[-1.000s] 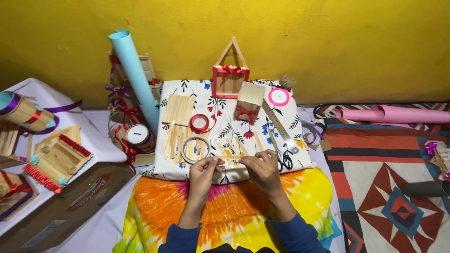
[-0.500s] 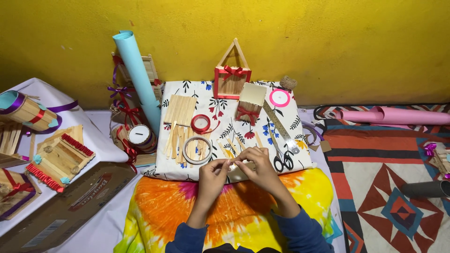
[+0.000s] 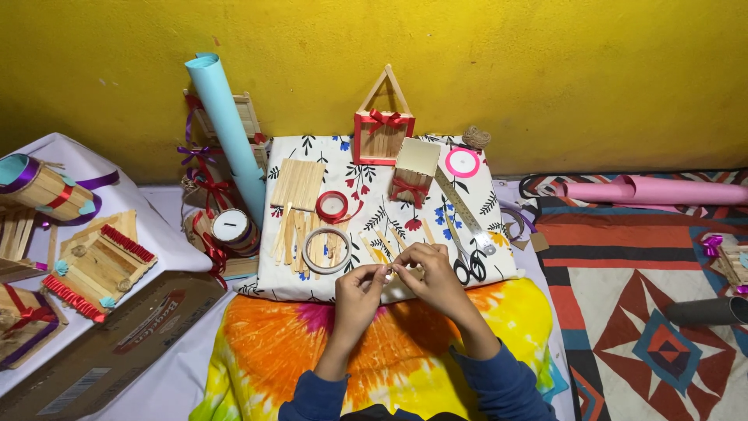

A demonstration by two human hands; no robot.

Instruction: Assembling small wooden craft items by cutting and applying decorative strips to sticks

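My left hand [image 3: 357,290] and my right hand [image 3: 430,274] meet fingertip to fingertip over the near edge of a flower-printed white cloth [image 3: 499,257]. Together they pinch a small pale piece [image 3: 387,271]; it is too small to tell exactly what it is. Just beyond my hands lie loose wooden craft sticks [image 3: 290,234], a clear tape ring [image 3: 327,249], a red ribbon roll [image 3: 333,206] and black-handled scissors [image 3: 467,267]. Both sleeves are dark blue.
Further back on the cloth are a stick panel [image 3: 298,183], a red-framed stick house [image 3: 383,129], a small box with a red bow [image 3: 413,168], a pink tape roll [image 3: 462,162] and a ruler [image 3: 460,206]. A blue paper roll [image 3: 226,125] leans left; a pink roll [image 3: 654,189] lies right.
My left hand has moved right to meet my right hand, and the fingertips have closed together on the small piece. Nothing else on the cloth has moved.
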